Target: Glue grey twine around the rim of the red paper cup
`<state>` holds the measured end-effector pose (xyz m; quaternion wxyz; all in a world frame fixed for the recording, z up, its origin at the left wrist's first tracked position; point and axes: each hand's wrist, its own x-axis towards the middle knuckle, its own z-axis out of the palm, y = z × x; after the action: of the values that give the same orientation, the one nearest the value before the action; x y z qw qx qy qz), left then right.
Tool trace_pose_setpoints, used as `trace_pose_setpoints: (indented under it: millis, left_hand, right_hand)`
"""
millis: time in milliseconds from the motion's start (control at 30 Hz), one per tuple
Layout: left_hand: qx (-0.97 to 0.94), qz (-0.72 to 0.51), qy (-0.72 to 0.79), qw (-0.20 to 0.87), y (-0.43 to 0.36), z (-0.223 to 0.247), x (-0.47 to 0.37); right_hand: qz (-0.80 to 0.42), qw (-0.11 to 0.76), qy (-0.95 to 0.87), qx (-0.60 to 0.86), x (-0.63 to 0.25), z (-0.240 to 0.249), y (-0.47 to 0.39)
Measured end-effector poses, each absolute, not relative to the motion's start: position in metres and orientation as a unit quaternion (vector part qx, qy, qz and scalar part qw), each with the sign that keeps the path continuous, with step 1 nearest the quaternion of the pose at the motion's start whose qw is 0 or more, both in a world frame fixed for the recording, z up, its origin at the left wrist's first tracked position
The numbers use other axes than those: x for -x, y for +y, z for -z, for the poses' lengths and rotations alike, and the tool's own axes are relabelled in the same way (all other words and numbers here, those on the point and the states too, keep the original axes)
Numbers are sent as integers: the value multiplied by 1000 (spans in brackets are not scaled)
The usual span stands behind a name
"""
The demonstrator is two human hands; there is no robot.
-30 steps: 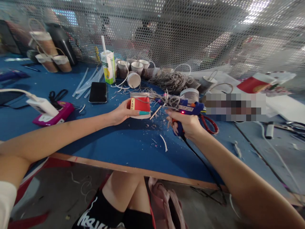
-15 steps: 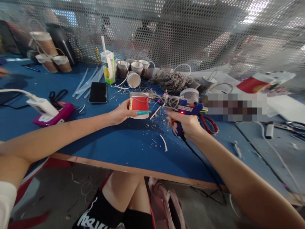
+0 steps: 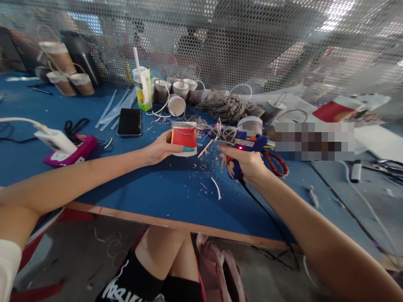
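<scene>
Red paper cup [image 3: 184,139] gripped by left hand [image 3: 160,147] above the blue counter [image 3: 151,184], twine wrapped only at its top rim so most wrapping judged left, blue glue gun [image 3: 247,144] clasped by right hand [image 3: 248,164] just right of it, finished cups [image 3: 176,90] at far side

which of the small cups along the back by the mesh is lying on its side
The white cup just right of the juice carton, with its round open mouth facing the camera. The other cups behind it stand upright, rims up.
</scene>
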<state>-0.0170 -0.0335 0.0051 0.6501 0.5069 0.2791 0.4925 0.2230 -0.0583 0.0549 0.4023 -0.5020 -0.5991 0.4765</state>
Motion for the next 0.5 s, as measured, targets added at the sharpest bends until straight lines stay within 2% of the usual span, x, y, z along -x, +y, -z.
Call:
trace_pose_setpoints:
  millis: [500]
  left_hand:
    - [-526, -476, 283, 646, -33, -5, 18]
  right_hand:
    - [-499, 395, -573, 515, -222, -56, -59]
